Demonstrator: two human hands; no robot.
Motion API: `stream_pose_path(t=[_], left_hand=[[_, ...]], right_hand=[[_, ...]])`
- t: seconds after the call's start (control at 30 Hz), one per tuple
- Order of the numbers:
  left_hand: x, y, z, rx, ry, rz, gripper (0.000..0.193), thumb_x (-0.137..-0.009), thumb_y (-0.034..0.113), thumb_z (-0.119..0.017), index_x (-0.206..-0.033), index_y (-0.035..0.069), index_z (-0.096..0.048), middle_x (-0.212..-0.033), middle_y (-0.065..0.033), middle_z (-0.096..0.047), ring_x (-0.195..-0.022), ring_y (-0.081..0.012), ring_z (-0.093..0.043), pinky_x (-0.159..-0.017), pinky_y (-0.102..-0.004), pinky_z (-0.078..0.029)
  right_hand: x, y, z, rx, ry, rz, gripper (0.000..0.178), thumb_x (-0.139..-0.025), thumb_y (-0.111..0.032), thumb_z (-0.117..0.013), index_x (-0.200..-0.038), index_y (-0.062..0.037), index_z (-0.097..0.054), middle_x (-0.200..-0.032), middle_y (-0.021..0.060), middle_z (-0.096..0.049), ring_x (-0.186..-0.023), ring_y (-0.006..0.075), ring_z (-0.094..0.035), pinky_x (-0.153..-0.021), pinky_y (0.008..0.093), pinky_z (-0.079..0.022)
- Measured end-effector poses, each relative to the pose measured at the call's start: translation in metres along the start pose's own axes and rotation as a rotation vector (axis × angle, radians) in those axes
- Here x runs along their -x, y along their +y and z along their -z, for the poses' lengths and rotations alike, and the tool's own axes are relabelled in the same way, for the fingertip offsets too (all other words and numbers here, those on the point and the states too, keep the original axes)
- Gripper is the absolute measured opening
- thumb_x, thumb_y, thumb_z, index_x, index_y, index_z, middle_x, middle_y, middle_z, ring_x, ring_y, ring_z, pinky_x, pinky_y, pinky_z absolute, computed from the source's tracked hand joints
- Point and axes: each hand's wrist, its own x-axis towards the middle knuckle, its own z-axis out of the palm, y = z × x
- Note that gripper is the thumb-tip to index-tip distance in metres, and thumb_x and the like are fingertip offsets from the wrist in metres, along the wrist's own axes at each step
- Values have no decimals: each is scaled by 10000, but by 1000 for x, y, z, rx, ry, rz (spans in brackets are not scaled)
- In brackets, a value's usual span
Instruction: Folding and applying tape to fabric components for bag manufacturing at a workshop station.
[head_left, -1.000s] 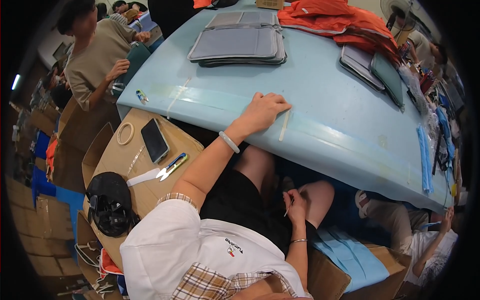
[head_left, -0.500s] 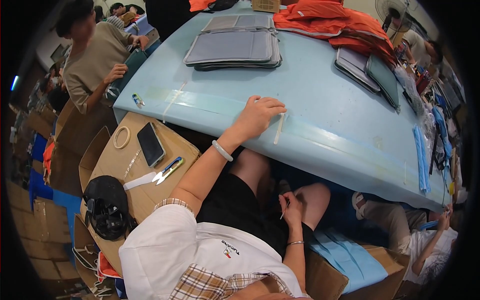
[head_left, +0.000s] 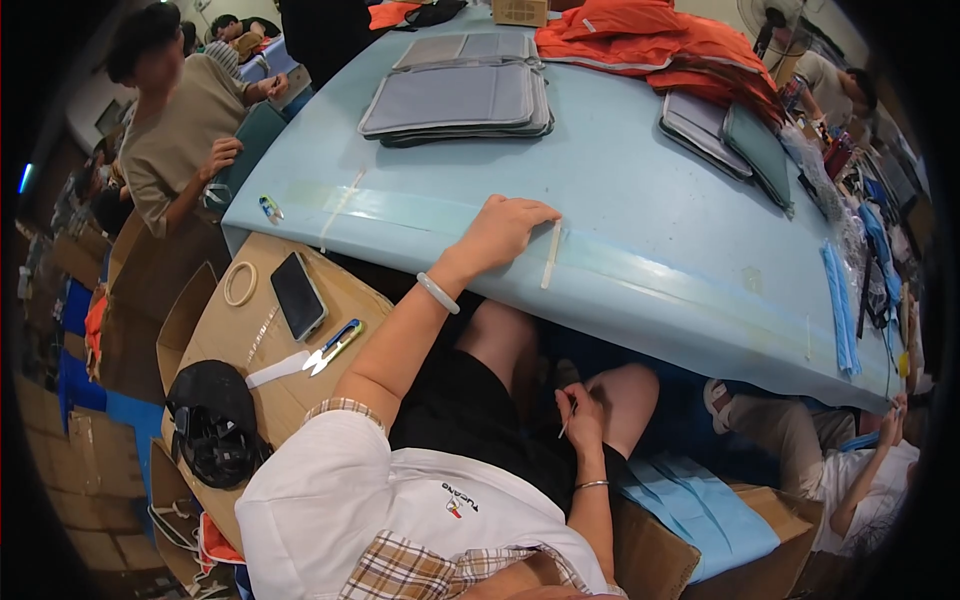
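Observation:
My left hand rests on the blue-covered table, palm down, fingers stretched to the right and close together. Its fingertips reach the upper end of a narrow whitish strip on the cover. Down at my lap, my right hand is closed, with a thin pale stick-like thing poking out between the fingers. What that thing is, I cannot make out. Ahead on the table lies a stack of grey padded sleeves with dark green edges.
Left of me, a cardboard box bears a phone, a tape roll, thread snips and a black cap. Orange cloth covers the far table. Light-blue fabric hangs over a carton at right. Other people sit on both sides.
The fingers of my left hand have drawn together, and the hand stays by the strip. My right hand has hardly moved. The person at left has shifted their far hand.

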Motion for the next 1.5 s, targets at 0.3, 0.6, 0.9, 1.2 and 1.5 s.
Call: stream_pose_path(t=[0.3,0.6,0.9,1.2,1.5], left_hand=[[-11,8,0,-153,17,-137,306,-818,38,-486,-1034,160,-665,-1080,8,-654,-953,-164,-607,-846,-366,-373],[-6,15,15,-195,29,-150,333,-800,0,-477,-1048,120,-665,-1081,-33,-650,-946,-205,-603,-850,-382,-374],[-8,23,16,-231,12,-192,357,-789,-32,-470,-1067,88,-659,-1112,-63,-640,-971,-237,-592,-868,-356,-370],[-8,20,13,-262,12,-164,348,-788,-41,-476,-1052,82,-666,-1091,-71,-643,-1021,-232,-587,-951,-415,-353],[-11,22,13,-237,16,-160,354,-771,-52,-484,-1030,91,-678,-1069,-68,-650,-1001,-243,-590,-953,-437,-358]], right_hand=[[3,9,-2,15,-32,-88,163,-842,-219,-668,-838,-67,-609,-722,133,-645,-631,300,-631,-557,366,-481],[-1,5,-8,1,-11,-83,195,-858,-276,-640,-861,-89,-584,-715,140,-637,-675,350,-622,-585,428,-475],[5,3,-3,0,38,8,186,-852,-248,-648,-854,-76,-577,-732,138,-640,-677,350,-621,-578,422,-477],[4,5,-6,-1,77,56,185,-845,-236,-655,-846,-73,-567,-772,138,-643,-686,356,-613,-585,434,-472],[2,3,-2,-18,29,12,179,-849,-231,-646,-840,-70,-570,-741,144,-633,-683,358,-609,-584,432,-465]])
